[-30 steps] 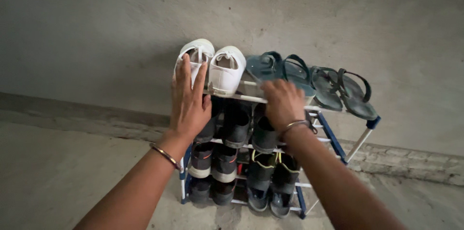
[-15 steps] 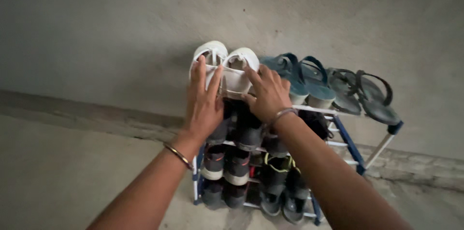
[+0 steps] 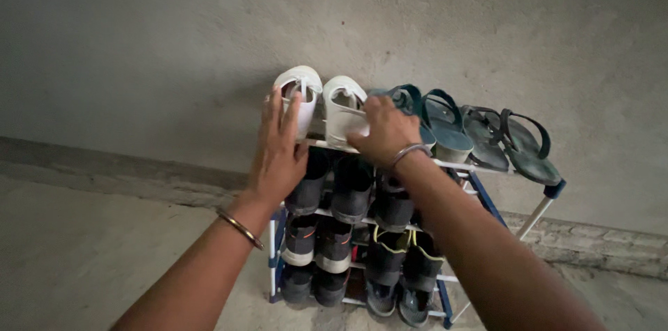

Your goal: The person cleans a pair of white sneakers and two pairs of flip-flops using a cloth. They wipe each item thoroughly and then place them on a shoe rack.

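My left fingers [image 3: 277, 110] lie flat and spread against the heel of the left white shoe [image 3: 298, 98], holding nothing, just pressed on it. My right fingers [image 3: 367, 117] curl loosely over the heel of the right white shoe [image 3: 343, 110]; I cannot tell whether they actually grip it. Both white shoes stand side by side, touching, at the left end of the top shelf of the shoe rack [image 3: 487, 200], toes toward the grey wall [image 3: 174, 39]. Just right of my right hand [image 3: 386, 133] sit a pair of teal sandals [image 3: 438, 119], crowding my knuckles, and past them dark flip-flops [image 3: 515, 140] reach the shelf's right corner. Below, dark shoes [image 3: 348, 192] fill the lower shelves. My left hand [image 3: 278, 157] covers the rack's top left edge, its palm facing down; a thin bangle [image 3: 239, 228] rings that wrist, and another bracelet [image 3: 407, 155] rings the right. Both forearms rise from the bottom edge, angled inward toward the shoes.
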